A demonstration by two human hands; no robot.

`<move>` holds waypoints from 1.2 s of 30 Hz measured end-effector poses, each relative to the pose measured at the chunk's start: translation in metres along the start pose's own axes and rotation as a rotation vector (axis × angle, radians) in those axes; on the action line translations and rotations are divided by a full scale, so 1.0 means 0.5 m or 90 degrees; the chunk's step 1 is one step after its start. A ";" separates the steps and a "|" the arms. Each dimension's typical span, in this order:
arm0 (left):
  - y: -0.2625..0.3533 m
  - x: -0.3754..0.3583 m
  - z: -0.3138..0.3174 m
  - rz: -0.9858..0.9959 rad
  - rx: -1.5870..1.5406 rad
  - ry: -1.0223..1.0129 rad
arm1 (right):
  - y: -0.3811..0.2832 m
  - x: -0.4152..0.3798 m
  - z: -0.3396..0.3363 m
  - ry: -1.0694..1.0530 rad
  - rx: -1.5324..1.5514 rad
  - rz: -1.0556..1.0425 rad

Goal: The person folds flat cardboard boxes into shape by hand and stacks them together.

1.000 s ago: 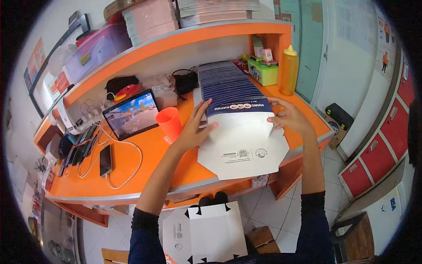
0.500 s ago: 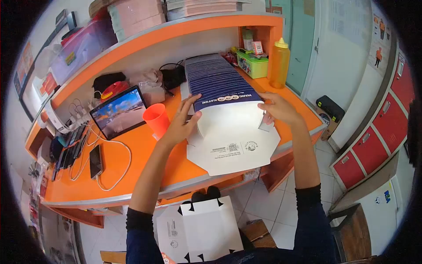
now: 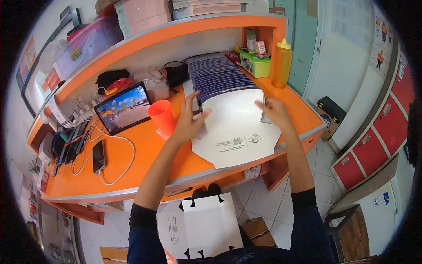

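Note:
A partly folded white cardboard food box (image 3: 237, 108) stands at the front of a long row of dark blue striped boxes (image 3: 217, 72). Its printed flap lies flat toward me, over the table's edge. My left hand (image 3: 190, 123) is at the box's left side, thumb on the inner face and fingers around the outside. On the opposite side, my right hand (image 3: 276, 113) holds the right edge, thumb against the white panel and fingers behind. Another flat white box blank (image 3: 206, 229) lies on my lap.
An orange cup (image 3: 161, 116) stands left of my left hand. Farther left are a tablet (image 3: 124, 108), a phone (image 3: 99, 156) and white cables. A yellow squeeze bottle (image 3: 281, 64) and green box (image 3: 255, 64) stand at the back right. An orange shelf (image 3: 198, 28) overhangs the table.
The upright panel of the front box has tipped toward me, and its blue printed face has gone out of sight. Both hands have stayed at its sides. The view has shifted slightly.

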State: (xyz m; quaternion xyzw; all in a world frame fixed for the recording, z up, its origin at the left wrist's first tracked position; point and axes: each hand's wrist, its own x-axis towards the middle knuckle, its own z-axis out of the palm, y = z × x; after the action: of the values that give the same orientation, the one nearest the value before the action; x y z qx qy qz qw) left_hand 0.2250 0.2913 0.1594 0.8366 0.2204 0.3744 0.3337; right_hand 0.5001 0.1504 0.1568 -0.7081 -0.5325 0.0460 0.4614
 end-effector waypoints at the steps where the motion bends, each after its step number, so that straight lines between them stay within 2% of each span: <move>1: -0.017 -0.021 0.015 -0.025 0.001 0.004 | 0.018 -0.008 0.006 -0.027 0.050 -0.017; 3: -0.036 -0.027 0.023 -0.014 0.039 -0.046 | 0.051 -0.019 0.025 -0.085 0.151 -0.046; 5: -0.043 -0.023 0.016 0.053 0.109 -0.151 | 0.059 -0.022 0.016 -0.100 0.136 0.003; 9: -0.055 -0.020 0.003 0.041 0.124 -0.189 | 0.050 -0.021 0.012 -0.149 0.223 0.059; 12: -0.065 -0.020 0.005 0.054 0.093 -0.190 | 0.082 0.004 0.014 -0.214 0.229 0.003; 15: -0.044 -0.032 -0.003 0.005 0.126 -0.189 | 0.096 0.024 0.006 -0.075 -0.045 -0.157; 18: -0.030 -0.029 -0.002 -0.047 0.154 -0.170 | 0.100 0.043 0.005 -0.185 0.023 -0.017; 20: -0.021 -0.027 0.001 -0.120 0.178 -0.161 | 0.101 0.060 0.006 -0.193 -0.027 -0.030; 24: -0.055 -0.033 0.016 -0.078 0.086 -0.063 | 0.085 0.056 0.009 -0.122 -0.240 -0.108; 26: -0.048 -0.028 0.010 -0.017 0.022 -0.034 | 0.078 0.047 0.001 -0.067 -0.241 -0.168; 27: -0.031 -0.021 0.005 0.029 0.081 0.007 | 0.069 0.050 -0.004 -0.035 -0.240 -0.202; 29: 0.004 -0.013 -0.007 0.114 0.196 0.092 | 0.049 0.075 -0.021 -0.056 0.015 -0.296; 30: 0.007 -0.004 -0.015 0.156 0.199 0.091 | 0.037 0.085 -0.028 -0.070 0.145 -0.338; 32: 0.009 0.023 -0.030 0.238 0.199 0.086 | 0.016 0.105 -0.038 -0.157 0.146 -0.325; 33: 0.016 0.027 -0.031 0.210 0.173 0.069 | 0.012 0.111 -0.040 -0.199 0.144 -0.318; 36: 0.029 0.038 -0.036 0.157 0.119 0.041 | 0.023 0.122 -0.034 -0.197 0.197 -0.284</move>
State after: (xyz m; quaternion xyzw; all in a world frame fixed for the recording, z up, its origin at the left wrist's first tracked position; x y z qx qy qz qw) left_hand 0.2244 0.3004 0.1879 0.8723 0.1604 0.4170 0.1986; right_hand 0.5438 0.1888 0.1844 -0.4798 -0.7252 0.1317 0.4759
